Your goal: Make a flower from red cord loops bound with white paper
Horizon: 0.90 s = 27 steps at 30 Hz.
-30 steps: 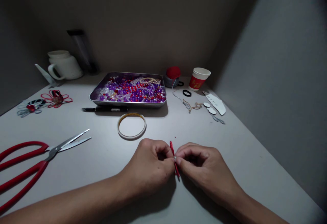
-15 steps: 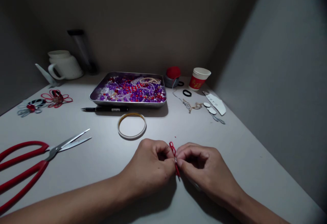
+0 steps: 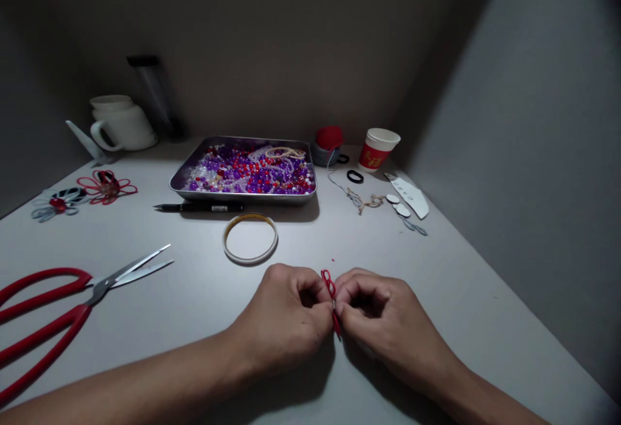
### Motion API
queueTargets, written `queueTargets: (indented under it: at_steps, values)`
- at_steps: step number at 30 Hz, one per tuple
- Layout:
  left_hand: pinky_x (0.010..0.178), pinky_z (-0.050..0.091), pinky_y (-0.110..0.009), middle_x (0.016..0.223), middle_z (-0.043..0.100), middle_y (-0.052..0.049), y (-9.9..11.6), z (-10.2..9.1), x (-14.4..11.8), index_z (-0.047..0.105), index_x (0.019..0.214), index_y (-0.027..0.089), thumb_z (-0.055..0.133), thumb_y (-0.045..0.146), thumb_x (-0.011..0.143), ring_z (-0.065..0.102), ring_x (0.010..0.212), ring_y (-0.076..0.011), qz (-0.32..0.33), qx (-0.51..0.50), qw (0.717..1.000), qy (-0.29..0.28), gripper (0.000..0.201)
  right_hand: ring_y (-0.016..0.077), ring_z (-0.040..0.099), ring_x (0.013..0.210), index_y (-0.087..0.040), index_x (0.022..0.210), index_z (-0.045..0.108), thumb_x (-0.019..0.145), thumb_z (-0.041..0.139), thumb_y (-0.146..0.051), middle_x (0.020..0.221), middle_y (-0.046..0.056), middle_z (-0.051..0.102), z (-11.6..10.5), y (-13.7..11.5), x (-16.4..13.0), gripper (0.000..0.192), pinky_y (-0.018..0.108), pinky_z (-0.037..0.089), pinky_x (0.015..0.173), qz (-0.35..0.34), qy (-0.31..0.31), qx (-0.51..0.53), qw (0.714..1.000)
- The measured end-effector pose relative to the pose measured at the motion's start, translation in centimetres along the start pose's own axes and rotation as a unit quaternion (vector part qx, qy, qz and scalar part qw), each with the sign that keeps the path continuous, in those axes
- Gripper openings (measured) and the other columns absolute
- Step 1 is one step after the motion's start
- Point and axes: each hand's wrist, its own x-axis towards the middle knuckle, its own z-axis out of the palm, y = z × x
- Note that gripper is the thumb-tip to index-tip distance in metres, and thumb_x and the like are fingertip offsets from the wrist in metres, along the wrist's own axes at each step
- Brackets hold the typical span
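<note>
Pinching thin red looped strip (image 3: 331,295) (upright), both hands' fingers (image 3: 324,301)

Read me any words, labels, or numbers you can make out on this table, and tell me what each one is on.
Nothing legible.
Paper cup: red label with gold marks, too blurred to read.
White strip: small dark characters, too small to read.
Pen: pale label band, unreadable.

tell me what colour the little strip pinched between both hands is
Red. The strip shows best in the head view, between the left hand and right hand.
</note>
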Motion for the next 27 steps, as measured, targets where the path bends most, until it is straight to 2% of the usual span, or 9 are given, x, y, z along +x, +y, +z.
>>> queueTargets:
  at_steps: [6, 17, 27]
  values:
    - [0.045, 0.038, -0.021, 0.054, 0.055, 0.000, 0.53, -0.34, 0.26, 0.056, 0.061, 0.013, 0.054, 0.018, 0.066, 0.049, 0.047, -0.0100, -0.022, -0.028, 0.999, -0.018, 0.007, 0.0136, 0.053, 0.059, -0.017, 0.054, 0.053, 0.064, 0.049, -0.012, 0.067, 0.002, 0.058, -0.05, 0.08, -0.06, 0.012, 0.023, 0.042, 0.053, -0.011, 0.012, 0.020, 1.000]
    - [0.042, 0.032, -0.019, 0.047, 0.051, 0.002, 0.57, -0.18, 0.41, 0.053, 0.052, 0.014, 0.049, 0.013, 0.061, 0.044, 0.045, -0.0087, -0.041, 0.010, 0.999, 0.004, 0.010, 0.0129, 0.053, 0.060, -0.017, 0.056, 0.055, 0.065, 0.049, -0.007, 0.070, 0.002, 0.059, -0.05, 0.11, -0.19, 0.015, 0.022, 0.042, 0.052, -0.057, 0.015, -0.002, 0.998]
    - [0.043, 0.031, -0.019, 0.049, 0.050, 0.002, 0.03, 0.00, 0.35, 0.053, 0.056, 0.014, 0.048, 0.013, 0.063, 0.043, 0.046, -0.0086, -0.026, 0.000, 1.000, -0.001, 0.009, 0.0163, 0.058, 0.062, -0.015, 0.063, 0.062, 0.070, 0.054, -0.017, 0.069, 0.005, 0.064, -0.53, 0.52, -0.22, 0.010, 0.025, 0.046, 0.055, -0.009, -0.008, 0.021, 1.000]
